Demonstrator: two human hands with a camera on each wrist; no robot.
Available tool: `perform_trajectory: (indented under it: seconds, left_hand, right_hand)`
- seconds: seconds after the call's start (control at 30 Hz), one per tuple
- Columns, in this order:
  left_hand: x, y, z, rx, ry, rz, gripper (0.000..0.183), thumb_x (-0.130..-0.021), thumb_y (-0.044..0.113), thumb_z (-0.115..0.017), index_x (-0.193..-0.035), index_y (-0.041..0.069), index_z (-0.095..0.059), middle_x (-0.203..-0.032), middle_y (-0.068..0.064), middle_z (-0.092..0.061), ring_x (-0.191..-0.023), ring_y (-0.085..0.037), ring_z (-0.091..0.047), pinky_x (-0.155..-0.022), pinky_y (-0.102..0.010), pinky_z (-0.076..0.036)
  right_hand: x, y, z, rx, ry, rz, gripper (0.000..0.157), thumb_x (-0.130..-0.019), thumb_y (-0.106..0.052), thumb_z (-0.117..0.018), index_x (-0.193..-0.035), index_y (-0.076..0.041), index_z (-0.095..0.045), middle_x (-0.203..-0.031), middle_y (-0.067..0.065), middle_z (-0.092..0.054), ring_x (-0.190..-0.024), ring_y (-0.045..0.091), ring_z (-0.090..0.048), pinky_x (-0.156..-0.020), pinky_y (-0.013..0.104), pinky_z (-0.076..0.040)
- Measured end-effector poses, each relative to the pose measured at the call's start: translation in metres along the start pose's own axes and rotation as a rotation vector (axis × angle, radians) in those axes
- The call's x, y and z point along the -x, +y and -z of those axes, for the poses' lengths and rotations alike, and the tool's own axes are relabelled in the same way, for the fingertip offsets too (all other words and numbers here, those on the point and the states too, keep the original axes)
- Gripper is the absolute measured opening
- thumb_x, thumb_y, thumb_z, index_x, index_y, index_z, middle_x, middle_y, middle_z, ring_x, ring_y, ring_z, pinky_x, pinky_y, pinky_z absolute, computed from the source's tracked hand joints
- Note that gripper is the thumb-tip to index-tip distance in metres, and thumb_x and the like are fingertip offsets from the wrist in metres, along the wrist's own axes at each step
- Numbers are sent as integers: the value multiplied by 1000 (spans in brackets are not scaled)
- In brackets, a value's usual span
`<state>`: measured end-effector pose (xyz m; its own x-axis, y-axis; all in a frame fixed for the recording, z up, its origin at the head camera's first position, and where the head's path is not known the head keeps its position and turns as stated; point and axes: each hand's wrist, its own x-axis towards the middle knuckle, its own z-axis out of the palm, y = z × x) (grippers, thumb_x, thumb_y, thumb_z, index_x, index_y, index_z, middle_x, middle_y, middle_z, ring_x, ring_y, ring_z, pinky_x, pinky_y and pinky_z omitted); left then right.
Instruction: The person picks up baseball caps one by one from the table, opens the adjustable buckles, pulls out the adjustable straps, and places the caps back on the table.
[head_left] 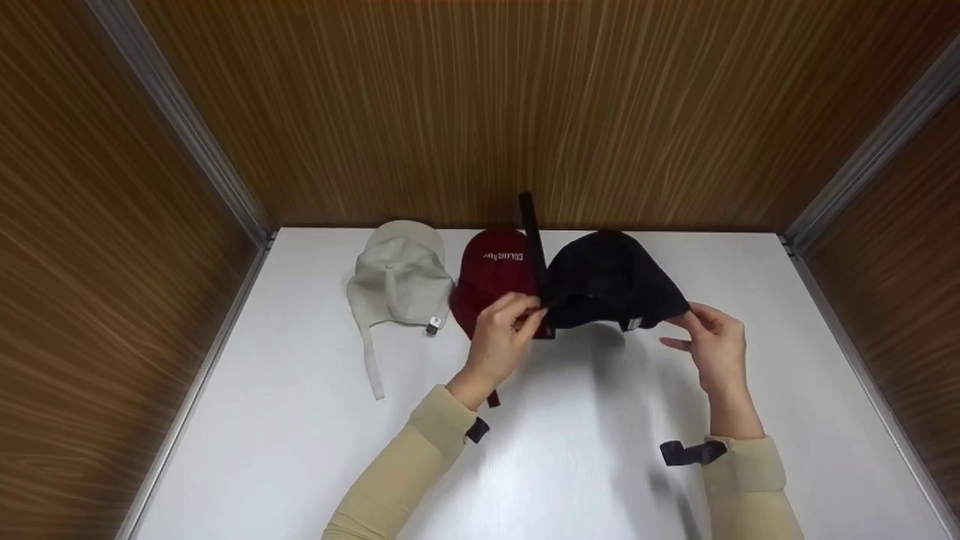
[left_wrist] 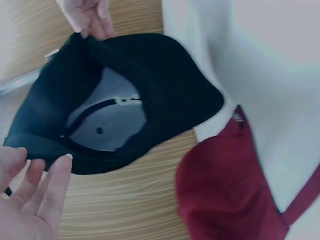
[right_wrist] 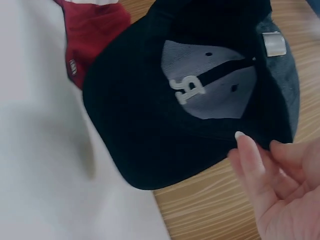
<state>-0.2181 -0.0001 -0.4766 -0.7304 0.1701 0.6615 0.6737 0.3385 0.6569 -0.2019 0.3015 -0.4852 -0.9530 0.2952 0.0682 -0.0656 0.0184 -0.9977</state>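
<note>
Both hands hold a black cap [head_left: 600, 281] up off the white table, its shadow falling on the surface below. My left hand [head_left: 504, 334] pinches the left edge, and my right hand [head_left: 716, 341] pinches the right edge. The wrist views look into the cap, where grey lining and a pale stitched mark [right_wrist: 187, 90] show. A black strap [head_left: 531, 232] sticks up beside the left hand. Behind that hand lies a dark red cap [head_left: 495, 262] with white lettering, partly hidden. Farther left lies a beige cap [head_left: 405, 285], its strap trailing toward the front.
The white table [head_left: 285, 420] is bordered at the back by a wood-grain panel [head_left: 480, 112]. More wood-grain panels with metal edge strips stand at left and right. The beige and red caps lie side by side near the back edge.
</note>
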Motion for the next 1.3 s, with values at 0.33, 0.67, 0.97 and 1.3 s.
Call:
perform_trajectory:
  seconds: [0.33, 0.67, 0.97, 1.3]
  left_hand:
    - [20, -19, -13, -129, -161, 7, 5, -91, 5, -69, -94, 4, -72, -93, -3, -68, -86, -12, -66, -76, -20, -52]
    - [26, -15, -20, -99, -206, 5, 4, -91, 4, -68, -94, 4, -72, -96, -3, -68, -91, -13, -66, -82, -21, -51]
    - [30, -14, -21, -107, -239, -12, 7, -90, 3, -69, -96, 5, -73, -95, -2, -68, -91, -13, -66, -82, -20, -50]
    - [34, -18, -23, -262, -279, -122, 9, -86, 8, -74, -94, 11, -75, -94, 1, -67, -84, -12, -65, -71, -25, -51]
  right_hand:
    - [-3, 20, 6, -145, 118, -40, 12, -96, 1, -59, -99, 3, -71, -91, 6, -68, -84, 15, -69, -65, 32, -57]
    - [15, 19, 16, -264, -19, -260, 14, -100, -1, -53, -107, -7, -62, -84, 8, -72, -74, 21, -72, -71, 35, -58]
    - [32, 19, 26, -344, -42, -419, 15, -104, -7, -41, -109, -7, -55, -85, 5, -63, -66, 18, -67, -63, 30, -57]
    - [35, 18, 32, 94, -41, -374, 25, -105, -18, -42, -118, 2, -50, -85, -3, -60, -63, 9, -61, -57, 24, -54]
